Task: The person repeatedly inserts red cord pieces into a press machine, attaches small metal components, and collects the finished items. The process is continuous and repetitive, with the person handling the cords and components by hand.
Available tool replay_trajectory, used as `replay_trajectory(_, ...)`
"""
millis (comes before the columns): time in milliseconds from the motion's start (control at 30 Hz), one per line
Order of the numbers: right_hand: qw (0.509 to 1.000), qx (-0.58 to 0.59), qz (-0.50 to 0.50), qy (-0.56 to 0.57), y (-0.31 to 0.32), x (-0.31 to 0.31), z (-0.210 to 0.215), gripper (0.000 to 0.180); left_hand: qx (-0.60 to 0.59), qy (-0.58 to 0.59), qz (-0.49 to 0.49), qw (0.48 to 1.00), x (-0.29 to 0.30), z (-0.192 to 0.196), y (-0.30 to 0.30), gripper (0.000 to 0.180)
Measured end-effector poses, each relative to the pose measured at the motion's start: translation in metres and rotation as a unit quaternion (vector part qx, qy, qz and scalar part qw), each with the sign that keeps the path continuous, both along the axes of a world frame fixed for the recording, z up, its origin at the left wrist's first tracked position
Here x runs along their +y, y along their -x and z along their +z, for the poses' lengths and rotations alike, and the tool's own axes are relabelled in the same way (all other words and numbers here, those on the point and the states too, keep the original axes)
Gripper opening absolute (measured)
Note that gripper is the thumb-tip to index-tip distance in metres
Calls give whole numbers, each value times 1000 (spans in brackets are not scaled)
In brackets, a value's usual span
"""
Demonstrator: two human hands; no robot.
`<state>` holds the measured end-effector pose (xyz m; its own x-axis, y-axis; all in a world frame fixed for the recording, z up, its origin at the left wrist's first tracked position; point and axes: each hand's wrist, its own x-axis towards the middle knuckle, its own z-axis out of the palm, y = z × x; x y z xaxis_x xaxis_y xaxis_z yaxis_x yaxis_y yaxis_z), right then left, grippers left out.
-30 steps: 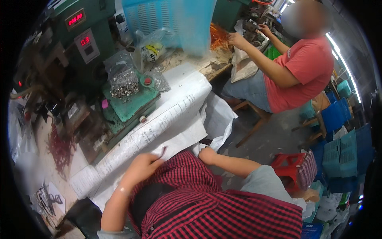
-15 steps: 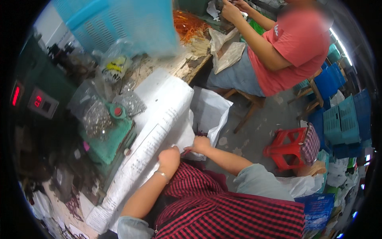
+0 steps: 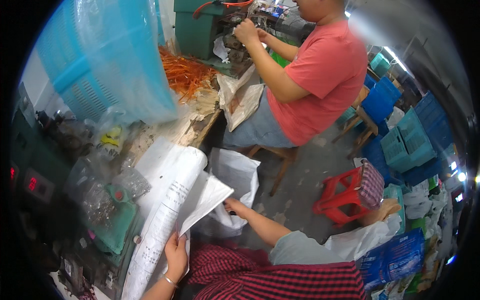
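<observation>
At the left edge, a red digital display [image 3: 37,184] is set in a dark machine. A blue plastic basket [image 3: 90,65], partly covered by clear film, is seen at upper left. Below it, small metal parts are held in a clear bag [image 3: 100,202], and yellow and black print is borne by another plastic bag [image 3: 112,137]. A white printed sheet [image 3: 167,212] is draped along the edge of the counter [image 3: 145,141], separating the machine from the left hand [image 3: 176,256]; its rows of black characters are too small to be read. A thin reddish strand [image 3: 176,229] is pinched in the left hand, at lower centre, beside a white flap [image 3: 207,196]. Orange strips [image 3: 185,75] are heaped higher up. The right hand [image 3: 237,207] is curled near a white sack [image 3: 235,170]; whether anything is gripped cannot be told. Farther right, a seated co-worker [image 3: 322,80], a red stool [image 3: 342,192] and a blue bag [image 3: 392,259] with pale lettering are seen.
</observation>
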<state>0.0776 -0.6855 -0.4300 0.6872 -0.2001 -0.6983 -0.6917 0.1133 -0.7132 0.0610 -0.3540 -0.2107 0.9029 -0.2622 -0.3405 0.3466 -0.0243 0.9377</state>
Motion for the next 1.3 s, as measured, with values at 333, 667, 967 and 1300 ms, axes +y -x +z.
replay_trajectory(333,856,-311,276,307,39,187,14,46,-199,-284,-256,902,-26,58,-4,21)
replay_trajectory(667,776,-204,583,127,84,105,178,35,-222,-503,-470,691,-42,-121,-22,27)
replay_trajectory(967,642,11,426,637,-117,-67,133,60,-192,-370,-480,772,-58,-84,-27,37)
replay_trajectory(1300,702,7,412,581,-111,-22,180,35,-143,-449,-722,507,-101,-110,-3,42)
